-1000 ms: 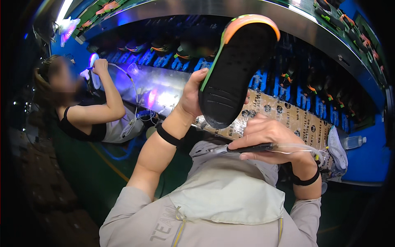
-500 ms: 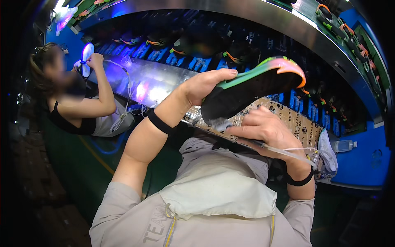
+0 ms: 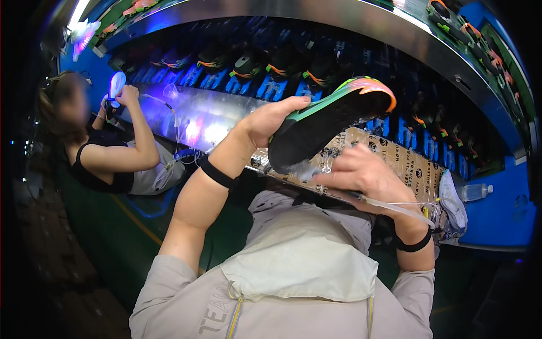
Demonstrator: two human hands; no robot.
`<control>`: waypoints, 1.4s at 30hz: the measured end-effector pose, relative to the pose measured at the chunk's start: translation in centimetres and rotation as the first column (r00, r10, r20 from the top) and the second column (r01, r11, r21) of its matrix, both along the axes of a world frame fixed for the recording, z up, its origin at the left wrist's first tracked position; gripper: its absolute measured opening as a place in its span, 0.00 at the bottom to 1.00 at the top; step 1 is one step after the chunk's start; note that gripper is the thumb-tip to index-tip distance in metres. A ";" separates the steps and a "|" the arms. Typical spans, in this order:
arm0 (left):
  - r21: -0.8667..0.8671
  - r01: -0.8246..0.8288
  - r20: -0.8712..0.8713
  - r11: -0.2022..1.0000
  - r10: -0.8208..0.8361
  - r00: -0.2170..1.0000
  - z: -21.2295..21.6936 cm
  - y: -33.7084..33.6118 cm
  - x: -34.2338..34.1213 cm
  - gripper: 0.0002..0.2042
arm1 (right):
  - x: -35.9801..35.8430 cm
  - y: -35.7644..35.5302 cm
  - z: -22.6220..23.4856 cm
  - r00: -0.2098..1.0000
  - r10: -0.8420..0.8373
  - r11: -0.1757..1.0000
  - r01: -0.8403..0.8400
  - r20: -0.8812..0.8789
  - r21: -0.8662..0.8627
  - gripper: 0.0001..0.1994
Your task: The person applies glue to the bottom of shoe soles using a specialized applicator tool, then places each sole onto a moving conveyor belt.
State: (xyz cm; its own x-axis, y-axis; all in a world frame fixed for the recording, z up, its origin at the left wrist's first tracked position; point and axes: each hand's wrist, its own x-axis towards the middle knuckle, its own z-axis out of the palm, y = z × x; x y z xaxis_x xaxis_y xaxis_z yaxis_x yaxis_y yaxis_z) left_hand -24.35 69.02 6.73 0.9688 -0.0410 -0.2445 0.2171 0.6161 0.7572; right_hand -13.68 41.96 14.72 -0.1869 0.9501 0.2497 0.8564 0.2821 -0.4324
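My left hand (image 3: pixel 271 120) grips a shoe sole (image 3: pixel 330 121) near its heel end. The sole is black underneath with a green, yellow and orange rim, and it lies tilted, toe end up to the right. My right hand (image 3: pixel 361 175) is closed around a thin dark tool (image 3: pixel 389 204) with a clear tube trailing from it. The tool's tip touches the lower heel end of the sole. Both wrists wear black bands.
A brown printed cardboard sheet (image 3: pixel 406 164) lies on the bench under my hands. Rows of dark shoes (image 3: pixel 282 68) ride a curved blue conveyor behind. A seated co-worker (image 3: pixel 107 158) at left holds a white sole. A plastic bottle (image 3: pixel 477 192) and a white sole (image 3: pixel 453 200) lie at right.
The sole has swung from nearly upright to lying flatter, toe pointing right. My right hand has moved up against its heel end. The co-worker keeps a white sole raised.
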 end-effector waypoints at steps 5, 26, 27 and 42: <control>-0.316 0.028 0.128 0.948 0.014 0.992 -1.2 -2.0 -1.1 0.33 | 0.6 -0.1 -1.4 0.907 -0.119 0.936 0.238 -0.403 0.260 0.14; -0.521 -0.084 0.183 0.849 0.207 0.961 -6.4 -6.9 -3.6 0.37 | 2.0 1.3 -3.9 0.743 -0.480 0.742 0.628 -0.467 0.234 0.14; -0.520 -0.096 0.167 0.849 0.211 0.963 -6.6 -7.1 -3.7 0.37 | 2.6 1.8 -4.8 0.737 -0.506 0.689 0.658 -0.449 0.303 0.14; -0.200 -0.277 0.275 0.940 0.325 0.905 -7.7 -7.4 -3.9 0.36 | 0.9 0.5 -8.9 0.460 -0.521 0.760 0.634 -0.719 -0.146 0.12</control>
